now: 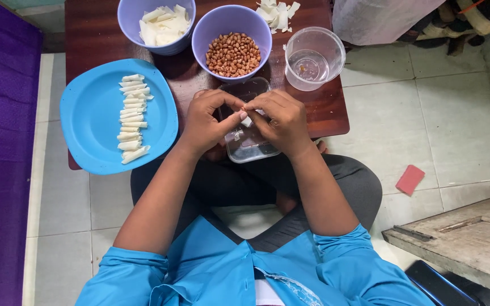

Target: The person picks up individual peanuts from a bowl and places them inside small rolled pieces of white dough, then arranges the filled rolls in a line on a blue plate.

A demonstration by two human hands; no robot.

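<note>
White and small, the pastry strip sits pinched between the fingertips of your left hand and your right hand, both closed on it just above the clear rectangular plastic container at the near edge of the dark wooden table. To your left the blue plastic plate carries a column of rolled white pastry pieces. Beyond your hands stand the lilac bowl of brown peanuts, the lilac bowl of white pastry strips and the clear round plastic cup.
</note>
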